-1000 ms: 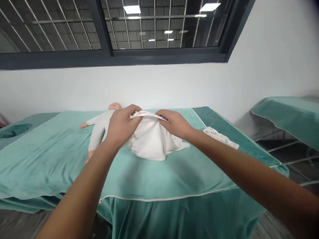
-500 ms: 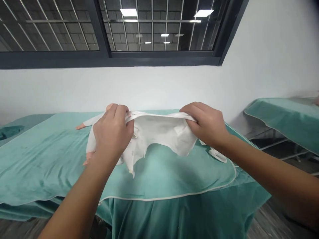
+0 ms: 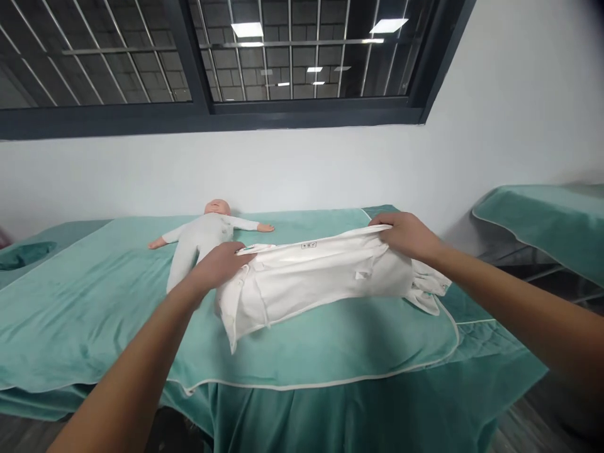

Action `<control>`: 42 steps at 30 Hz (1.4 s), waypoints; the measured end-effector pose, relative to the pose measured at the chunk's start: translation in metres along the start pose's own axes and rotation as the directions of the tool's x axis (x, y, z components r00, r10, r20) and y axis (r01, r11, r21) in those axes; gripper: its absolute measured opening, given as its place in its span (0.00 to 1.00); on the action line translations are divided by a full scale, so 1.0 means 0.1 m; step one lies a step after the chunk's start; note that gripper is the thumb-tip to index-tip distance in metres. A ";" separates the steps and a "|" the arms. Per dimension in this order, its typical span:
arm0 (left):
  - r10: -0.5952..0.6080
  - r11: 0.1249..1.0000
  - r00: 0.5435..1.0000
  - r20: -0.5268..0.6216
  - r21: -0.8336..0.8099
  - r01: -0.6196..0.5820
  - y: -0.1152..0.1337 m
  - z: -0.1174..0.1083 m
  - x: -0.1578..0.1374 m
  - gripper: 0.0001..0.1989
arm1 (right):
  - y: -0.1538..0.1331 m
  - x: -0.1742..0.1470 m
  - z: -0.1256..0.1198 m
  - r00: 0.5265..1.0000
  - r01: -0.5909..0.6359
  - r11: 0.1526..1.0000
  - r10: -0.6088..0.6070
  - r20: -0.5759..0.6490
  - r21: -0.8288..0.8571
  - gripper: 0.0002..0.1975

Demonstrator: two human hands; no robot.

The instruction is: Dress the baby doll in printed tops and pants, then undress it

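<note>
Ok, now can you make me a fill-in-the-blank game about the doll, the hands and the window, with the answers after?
1. The left hand and right hand both grip one garment, which is mainly ____ in colour.
2. The hand nearer the doll is the person's ____ hand.
3. The doll's head points toward the ____ below the window.
4. Through the window glass you can see metal ____.

Missing words: white; left; wall; bars.

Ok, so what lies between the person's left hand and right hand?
A white cloth garment spans the stretch from the left hand to the right hand, its upper edge held by both, as the head view shows.
</note>
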State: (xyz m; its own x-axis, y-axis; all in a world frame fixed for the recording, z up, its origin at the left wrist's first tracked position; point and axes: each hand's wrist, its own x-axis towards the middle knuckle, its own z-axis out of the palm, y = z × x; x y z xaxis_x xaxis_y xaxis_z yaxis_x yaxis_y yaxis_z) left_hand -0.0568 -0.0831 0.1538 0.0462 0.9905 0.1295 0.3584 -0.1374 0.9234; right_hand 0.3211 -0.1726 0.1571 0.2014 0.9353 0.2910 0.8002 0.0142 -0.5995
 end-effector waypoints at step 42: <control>0.223 0.521 0.972 0.079 0.833 -0.187 -1.08 1.99 1.23 0.30 | 0.56 1.17 2.20 0.999 -0.033 0.844 0.022 -0.027 -0.535 0.31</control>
State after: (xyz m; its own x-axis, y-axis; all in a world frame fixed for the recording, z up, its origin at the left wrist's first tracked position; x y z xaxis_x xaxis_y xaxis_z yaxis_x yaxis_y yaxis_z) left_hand 0.0959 0.0545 -0.0022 0.1985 0.9320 0.3031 0.9545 -0.2540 0.1560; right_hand 0.2651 0.0158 -0.0063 0.2343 0.9255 0.2975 0.9711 -0.2084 -0.1165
